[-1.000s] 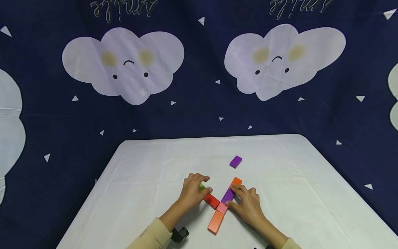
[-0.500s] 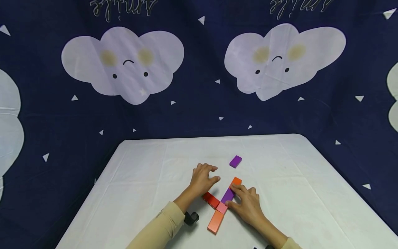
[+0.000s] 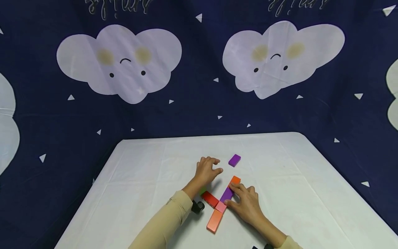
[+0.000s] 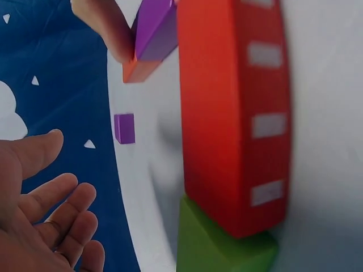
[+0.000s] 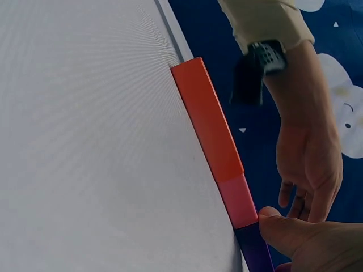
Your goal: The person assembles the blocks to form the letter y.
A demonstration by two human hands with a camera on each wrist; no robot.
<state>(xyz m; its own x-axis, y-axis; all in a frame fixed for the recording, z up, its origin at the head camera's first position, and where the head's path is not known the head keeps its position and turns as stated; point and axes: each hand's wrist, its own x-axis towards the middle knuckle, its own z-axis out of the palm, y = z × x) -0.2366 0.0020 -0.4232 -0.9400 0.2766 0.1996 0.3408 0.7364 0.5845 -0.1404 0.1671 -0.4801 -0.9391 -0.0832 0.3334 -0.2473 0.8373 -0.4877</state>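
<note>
My left hand [image 3: 208, 171] hovers over the table behind the row of blocks, fingers spread and empty. Ahead of its fingertips, a loose purple block [image 3: 234, 160] lies on its own. My right hand [image 3: 247, 204] holds a purple block [image 3: 226, 195] in the row, thumb by its near end and index finger by its far end. An orange block [image 3: 236, 180] adjoins its far end; a pink block [image 3: 221, 207] and a light orange block [image 3: 214, 221] follow at the near end. A red block [image 3: 210, 199] branches left from the pink one, with a green block [image 4: 215, 243] at its outer end.
White cloth covers the table [image 3: 149, 166]. A dark blue curtain [image 3: 199, 117] with clouds and small triangles hangs behind it. A black wrist camera [image 3: 197, 206] sits under my left wrist, close to the red block.
My left hand has left the green block and moved up and right, toward the loose purple block. My right hand has stayed at the row.
</note>
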